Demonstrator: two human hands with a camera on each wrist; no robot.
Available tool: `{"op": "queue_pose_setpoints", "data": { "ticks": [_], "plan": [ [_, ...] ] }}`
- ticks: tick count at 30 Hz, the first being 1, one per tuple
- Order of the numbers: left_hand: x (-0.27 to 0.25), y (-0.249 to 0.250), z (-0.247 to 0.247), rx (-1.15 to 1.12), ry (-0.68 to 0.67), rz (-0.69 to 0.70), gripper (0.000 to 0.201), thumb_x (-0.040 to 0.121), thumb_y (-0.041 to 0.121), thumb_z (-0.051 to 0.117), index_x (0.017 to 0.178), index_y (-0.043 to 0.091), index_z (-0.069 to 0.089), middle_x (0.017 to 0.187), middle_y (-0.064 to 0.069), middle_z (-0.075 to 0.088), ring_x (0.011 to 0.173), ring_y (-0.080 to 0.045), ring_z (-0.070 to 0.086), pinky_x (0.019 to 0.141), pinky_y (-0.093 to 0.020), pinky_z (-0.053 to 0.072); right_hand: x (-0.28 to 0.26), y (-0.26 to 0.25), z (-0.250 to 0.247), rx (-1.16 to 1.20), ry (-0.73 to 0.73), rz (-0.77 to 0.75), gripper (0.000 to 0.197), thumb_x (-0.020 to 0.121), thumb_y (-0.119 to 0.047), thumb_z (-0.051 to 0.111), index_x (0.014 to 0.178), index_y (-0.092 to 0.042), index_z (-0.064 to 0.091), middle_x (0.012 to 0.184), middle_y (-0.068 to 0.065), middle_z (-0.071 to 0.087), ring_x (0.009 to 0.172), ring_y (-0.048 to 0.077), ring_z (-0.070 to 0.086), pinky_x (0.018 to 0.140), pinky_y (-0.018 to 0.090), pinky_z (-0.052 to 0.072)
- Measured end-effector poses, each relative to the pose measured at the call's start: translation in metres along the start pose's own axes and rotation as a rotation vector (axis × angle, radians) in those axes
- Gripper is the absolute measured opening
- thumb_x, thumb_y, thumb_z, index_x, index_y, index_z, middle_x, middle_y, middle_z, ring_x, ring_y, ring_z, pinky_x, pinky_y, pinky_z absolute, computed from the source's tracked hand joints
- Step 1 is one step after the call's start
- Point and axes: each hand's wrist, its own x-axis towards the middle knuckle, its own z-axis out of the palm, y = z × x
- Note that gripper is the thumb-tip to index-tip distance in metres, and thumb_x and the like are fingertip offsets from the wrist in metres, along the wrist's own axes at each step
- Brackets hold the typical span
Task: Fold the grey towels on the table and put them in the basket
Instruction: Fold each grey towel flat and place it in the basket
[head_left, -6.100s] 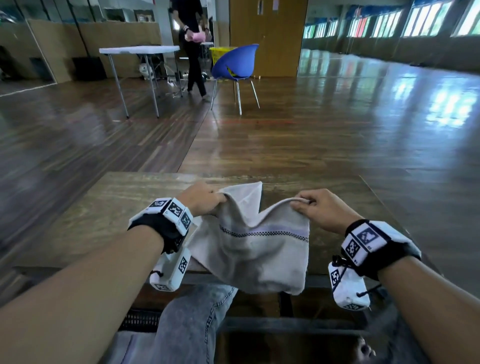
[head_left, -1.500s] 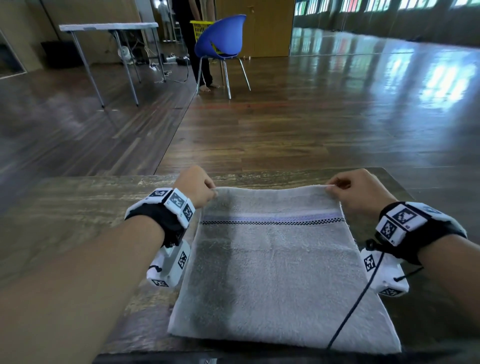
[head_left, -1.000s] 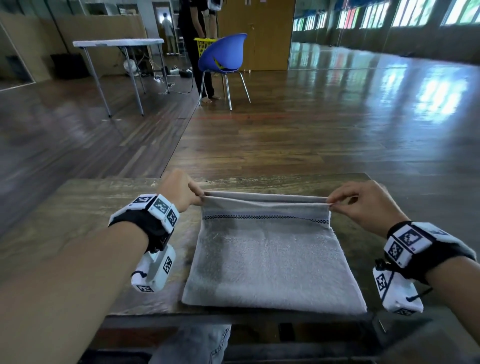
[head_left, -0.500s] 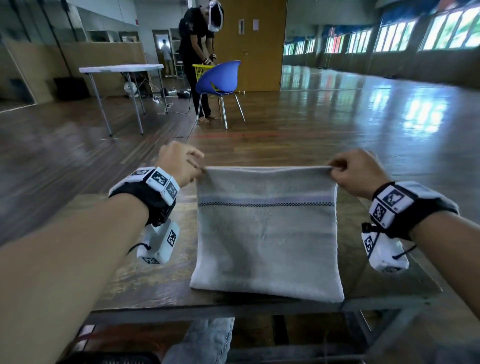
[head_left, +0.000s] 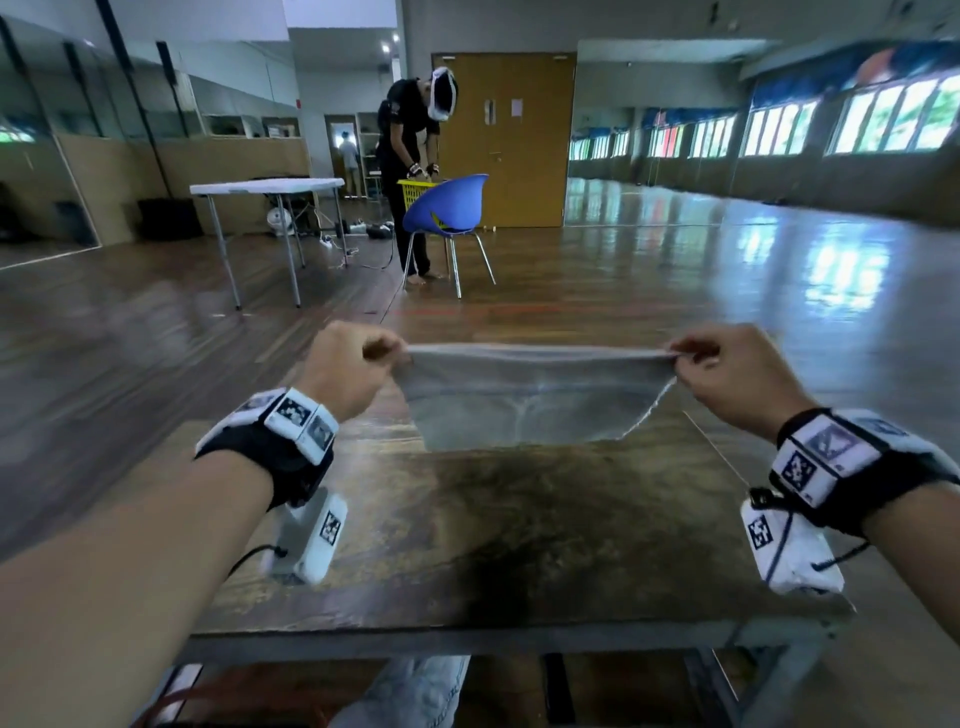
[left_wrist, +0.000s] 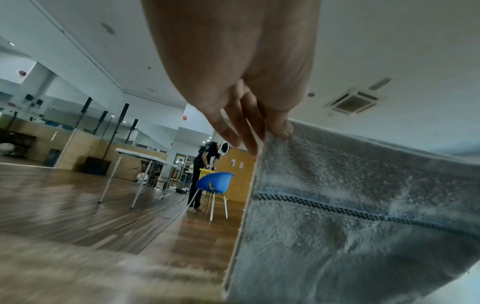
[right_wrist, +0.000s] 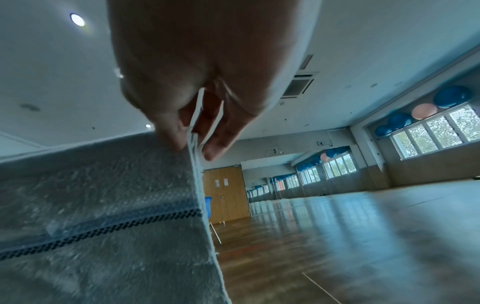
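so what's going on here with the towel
A person is partway through folding a grey towel. The left hand and the right hand each pinch a top corner, holding it stretched above the wooden table. No basket for it is in view near the table.

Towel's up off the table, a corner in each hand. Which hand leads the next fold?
Neither clearly: left hand and right hand pinch opposite top corners of the grey towel, level.

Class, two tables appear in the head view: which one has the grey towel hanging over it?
The brown wooden table nearest the camera: the towel hangs above its far end, pinched by the left hand and right hand. The white folding table stands far off.
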Motion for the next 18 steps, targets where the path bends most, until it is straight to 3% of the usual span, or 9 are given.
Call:
{"op": "queue_pose_setpoints", "data": {
  "ticks": [2,3,6,8,11,13,15,18],
  "plan": [
    [-0.023,-0.017,0.011,-0.021,-0.182,-0.053,0.008,0.086,0.015,0.074,0.081,0.020,0.078,0.068,0.011,0.070,0.058,0.009,0.060,0.061,-0.009,0.044,-0.026,0.010,0.005,-0.002,-0.202,0.057,0.018,0.084,-0.004,0.068,0.091,-0.014,0.081,0.083,0.002,0.077,0.078,0.016,0.071,0.080,0.032,0.055],
    [-0.034,-0.025,0.017,-0.026,-0.277,-0.083,0.014,0.085,0.016,0.075,0.075,0.026,0.076,0.064,0.016,0.068,0.055,0.010,0.058,0.061,-0.009,0.042,-0.040,0.016,0.009,0.004,-0.297,0.092,0.016,0.085,-0.005,0.069,0.090,-0.015,0.081,0.081,0.000,0.077,0.075,0.011,0.070,0.075,0.028,0.053],
    [-0.061,-0.045,0.031,-0.054,-0.570,-0.202,0.023,0.085,0.014,0.075,0.069,0.030,0.073,0.063,0.007,0.072,0.055,0.002,0.061,0.057,-0.013,0.047,-0.077,0.032,0.022,0.053,-0.557,0.184,0.011,0.087,-0.007,0.073,0.088,-0.017,0.079,0.078,-0.003,0.076,0.063,-0.002,0.063,0.063,0.012,0.047],
    [-0.072,-0.051,0.038,-0.060,-0.789,-0.284,0.018,0.086,0.017,0.075,0.072,0.028,0.075,0.074,-0.005,0.076,0.067,-0.011,0.070,0.061,-0.021,0.054,-0.093,0.043,0.029,0.050,-0.701,0.224,0.012,0.088,-0.008,0.074,0.084,-0.019,0.078,0.073,-0.006,0.075,0.060,-0.004,0.059,0.060,0.010,0.044],
    [-0.084,-0.058,0.044,-0.139,-1.069,-0.461,0.008,0.087,0.020,0.075,0.079,0.020,0.077,0.080,-0.006,0.077,0.077,-0.018,0.075,0.061,-0.026,0.056,-0.107,0.052,0.035,0.087,-0.851,0.286,0.014,0.089,-0.011,0.073,0.080,-0.021,0.077,0.063,-0.012,0.068,0.057,-0.004,0.055,0.059,0.010,0.041],
    [-0.085,-0.061,0.049,-0.149,-1.059,-0.507,0.005,0.086,0.018,0.075,0.083,0.014,0.077,0.080,-0.003,0.075,0.079,-0.016,0.073,0.060,-0.026,0.056,-0.109,0.056,0.038,0.093,-0.859,0.303,0.018,0.090,-0.009,0.070,0.078,-0.021,0.075,0.066,-0.009,0.068,0.062,0.003,0.056,0.063,0.016,0.042],
    [-0.088,-0.069,0.062,-0.157,-0.954,-0.547,0.008,0.087,0.013,0.071,0.080,0.010,0.073,0.079,-0.003,0.067,0.078,-0.012,0.063,0.058,-0.026,0.055,-0.111,0.062,0.050,0.134,-0.858,0.344,0.021,0.092,-0.004,0.065,0.077,-0.017,0.072,0.066,-0.008,0.067,0.059,0.000,0.056,0.061,0.013,0.043],
    [-0.092,-0.067,0.075,-0.294,-0.899,-0.684,0.010,0.089,0.008,0.062,0.081,0.005,0.058,0.083,-0.014,0.051,0.074,-0.024,0.055,0.060,-0.031,0.057,-0.113,0.064,0.058,0.283,-0.864,0.479,0.024,0.096,0.003,0.054,0.078,-0.006,0.067,0.066,0.002,0.061,0.052,0.003,0.055,0.053,0.014,0.047]
  ]
}}
